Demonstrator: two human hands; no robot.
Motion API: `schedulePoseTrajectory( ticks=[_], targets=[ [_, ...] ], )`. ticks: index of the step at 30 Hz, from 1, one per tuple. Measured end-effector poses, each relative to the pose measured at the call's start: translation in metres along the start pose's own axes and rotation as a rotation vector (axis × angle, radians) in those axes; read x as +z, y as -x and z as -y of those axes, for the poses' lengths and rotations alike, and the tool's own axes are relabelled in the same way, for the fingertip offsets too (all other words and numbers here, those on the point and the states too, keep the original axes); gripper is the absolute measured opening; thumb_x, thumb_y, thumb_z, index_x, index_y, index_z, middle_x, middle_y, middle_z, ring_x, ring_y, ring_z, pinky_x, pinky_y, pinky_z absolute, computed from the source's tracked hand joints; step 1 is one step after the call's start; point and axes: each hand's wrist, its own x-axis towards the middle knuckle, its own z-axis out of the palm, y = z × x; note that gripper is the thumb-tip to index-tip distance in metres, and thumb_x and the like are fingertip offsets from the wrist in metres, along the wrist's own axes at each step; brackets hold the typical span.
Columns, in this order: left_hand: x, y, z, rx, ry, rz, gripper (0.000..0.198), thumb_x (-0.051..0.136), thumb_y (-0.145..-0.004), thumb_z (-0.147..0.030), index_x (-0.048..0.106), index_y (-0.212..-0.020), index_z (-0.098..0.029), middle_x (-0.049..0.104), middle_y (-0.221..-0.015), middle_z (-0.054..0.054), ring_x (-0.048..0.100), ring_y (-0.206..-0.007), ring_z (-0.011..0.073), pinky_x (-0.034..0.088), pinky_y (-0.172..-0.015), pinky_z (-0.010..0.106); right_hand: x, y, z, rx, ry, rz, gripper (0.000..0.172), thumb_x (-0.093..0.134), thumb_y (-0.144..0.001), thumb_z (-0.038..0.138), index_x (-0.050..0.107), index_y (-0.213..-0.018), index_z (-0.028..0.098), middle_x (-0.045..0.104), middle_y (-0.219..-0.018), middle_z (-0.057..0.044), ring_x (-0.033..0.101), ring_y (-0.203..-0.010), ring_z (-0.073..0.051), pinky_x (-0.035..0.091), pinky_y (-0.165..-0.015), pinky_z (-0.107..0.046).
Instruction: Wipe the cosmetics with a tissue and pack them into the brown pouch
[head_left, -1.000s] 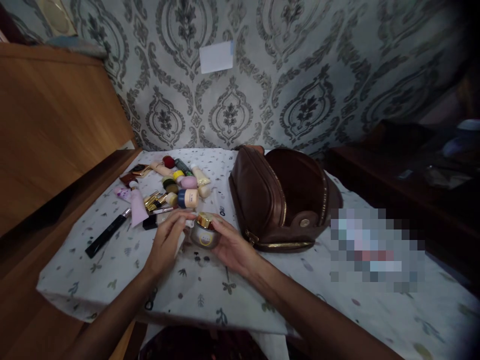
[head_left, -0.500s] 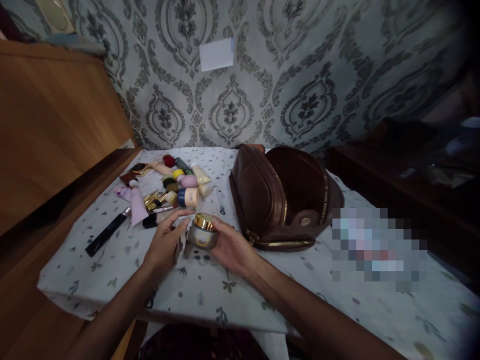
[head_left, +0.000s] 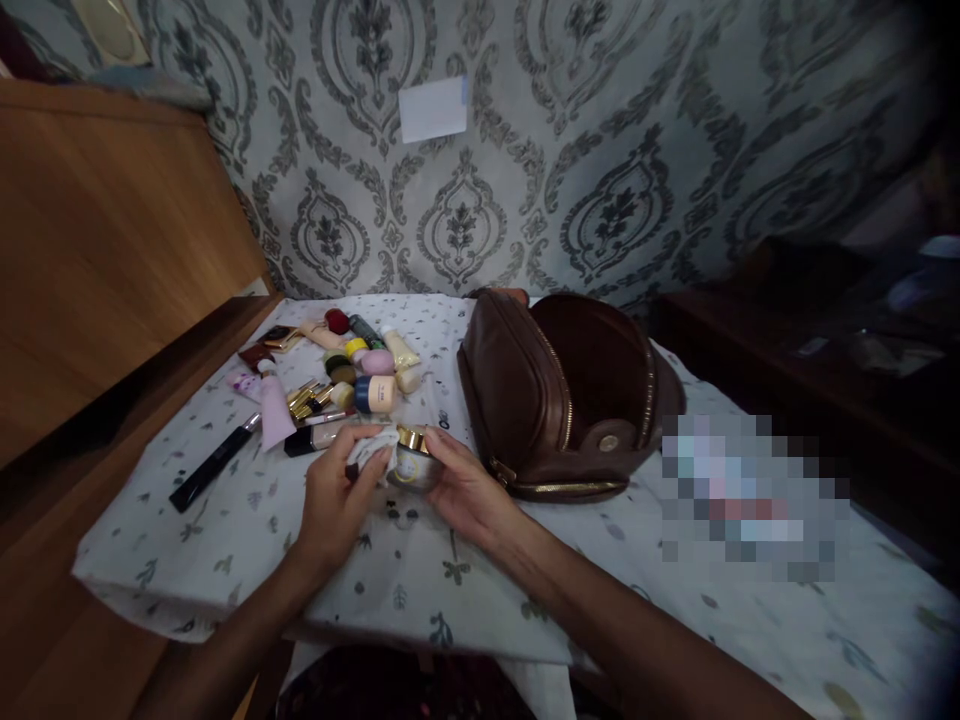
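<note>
A small round jar (head_left: 414, 464) with a gold lid sits just above the patterned tablecloth (head_left: 225, 520). My right hand (head_left: 469, 490) grips the jar from the right. My left hand (head_left: 337, 495) presses a crumpled white cloth (head_left: 369, 448) against the jar's left side, fingers curled over it. An open brown leather bag (head_left: 562, 395) stands just right of my hands.
A heap of cosmetics (head_left: 352, 375) lies behind my hands: tubes, small bottles, gold lipsticks, a pink tube (head_left: 275, 415) and a long black stick (head_left: 210, 465). A wooden cabinet (head_left: 97, 250) rises on the left. Patterned wallpaper backs the table, with dark furniture at right.
My left hand has closed in on the jar with the white cloth, now covering its left side. The jar is tilted lower, and its lid shows less.
</note>
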Motion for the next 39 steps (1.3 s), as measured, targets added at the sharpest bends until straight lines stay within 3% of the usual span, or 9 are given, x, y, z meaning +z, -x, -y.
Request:
schedulePoseTrajectory(
  ticks=[5, 7, 12, 20, 23, 26, 31, 35, 39],
  targets=[
    [0.008, 0.010, -0.001, 0.425, -0.141, 0.025, 0.021, 0.056, -0.093, -0.013, 0.059, -0.112, -0.020, 0.068, -0.111, 0.005, 0.062, -0.108, 0.0169, 0.049, -0.094, 0.030, 0.003, 0.000, 0.000, -0.002, -0.016, -0.001, 0.027, 0.084, -0.070, 0.037, 0.073, -0.089, 0.021, 0.074, -0.090, 0.002, 0.065, -0.096, -0.016, 0.046, -0.093, -0.030],
    [0.011, 0.010, 0.001, 0.498, -0.165, 0.026, 0.024, 0.054, -0.092, -0.009, 0.058, -0.114, -0.019, 0.067, -0.115, 0.006, 0.060, -0.111, 0.0166, 0.047, -0.098, 0.030, 0.005, 0.000, 0.003, 0.023, -0.045, 0.027, 0.029, 0.082, -0.072, 0.040, 0.072, -0.091, 0.020, 0.075, -0.094, -0.001, 0.064, -0.100, -0.019, 0.047, -0.093, -0.032],
    [0.008, 0.001, 0.002, 0.368, -0.177, -0.055, 0.017, 0.057, -0.093, -0.015, 0.063, -0.109, -0.019, 0.061, -0.108, 0.006, 0.060, -0.106, 0.0176, 0.049, -0.092, 0.029, 0.004, -0.002, 0.005, 0.091, -0.114, 0.086, 0.030, 0.075, -0.077, 0.042, 0.068, -0.097, 0.020, 0.073, -0.108, -0.005, 0.063, -0.106, -0.024, 0.051, -0.090, -0.039],
    [-0.002, -0.007, 0.004, 0.165, -0.154, -0.116, 0.018, 0.058, -0.094, -0.028, 0.060, -0.110, -0.021, 0.066, -0.103, 0.003, 0.063, -0.095, 0.0189, 0.049, -0.082, 0.031, 0.003, 0.003, 0.001, 0.094, -0.076, 0.058, 0.031, 0.078, -0.077, 0.038, 0.066, -0.098, 0.020, 0.071, -0.109, -0.006, 0.065, -0.101, -0.023, 0.052, -0.087, -0.041],
    [0.001, -0.004, 0.005, 0.192, -0.167, -0.063, 0.017, 0.050, -0.097, -0.027, 0.059, -0.110, -0.022, 0.066, -0.104, 0.004, 0.063, -0.097, 0.0193, 0.049, -0.084, 0.033, 0.005, 0.004, 0.002, 0.085, -0.052, 0.055, 0.035, 0.081, -0.074, 0.040, 0.069, -0.099, 0.019, 0.072, -0.108, -0.006, 0.064, -0.100, -0.022, 0.051, -0.087, -0.037],
    [0.008, 0.003, 0.007, 0.260, -0.211, 0.010, 0.026, 0.047, -0.098, -0.028, 0.052, -0.122, -0.021, 0.062, -0.116, 0.008, 0.060, -0.110, 0.0223, 0.048, -0.095, 0.039, 0.005, 0.005, 0.002, 0.076, -0.037, 0.016, 0.031, 0.082, -0.072, 0.037, 0.070, -0.096, 0.020, 0.072, -0.104, -0.002, 0.064, -0.099, -0.020, 0.050, -0.087, -0.033],
    [0.021, 0.010, 0.012, 0.270, -0.315, 0.082, 0.080, 0.076, -0.079, -0.034, 0.028, -0.142, -0.022, 0.043, -0.137, 0.015, 0.045, -0.131, 0.0325, 0.043, -0.106, 0.051, 0.008, 0.005, 0.000, 0.093, -0.130, -0.003, 0.022, 0.077, -0.079, 0.035, 0.069, -0.095, 0.022, 0.071, -0.109, -0.002, 0.061, -0.109, -0.020, 0.046, -0.094, -0.033],
    [0.019, 0.005, 0.012, 0.235, -0.337, 0.062, 0.076, 0.075, -0.076, -0.026, 0.031, -0.139, -0.023, 0.048, -0.131, 0.013, 0.050, -0.127, 0.0314, 0.045, -0.105, 0.051, 0.011, 0.004, 0.000, 0.158, -0.159, 0.084, 0.031, 0.071, -0.083, 0.042, 0.065, -0.106, 0.022, 0.069, -0.115, -0.004, 0.059, -0.113, -0.022, 0.045, -0.097, -0.038],
    [0.011, -0.002, 0.012, 0.254, -0.328, 0.076, 0.065, 0.073, -0.078, -0.028, 0.039, -0.133, -0.022, 0.054, -0.127, 0.011, 0.054, -0.122, 0.0292, 0.047, -0.103, 0.047, 0.009, 0.004, 0.001, 0.133, -0.108, 0.133, 0.031, 0.071, -0.083, 0.040, 0.064, -0.108, 0.023, 0.068, -0.114, -0.004, 0.060, -0.107, -0.020, 0.046, -0.093, -0.035]
  ],
)
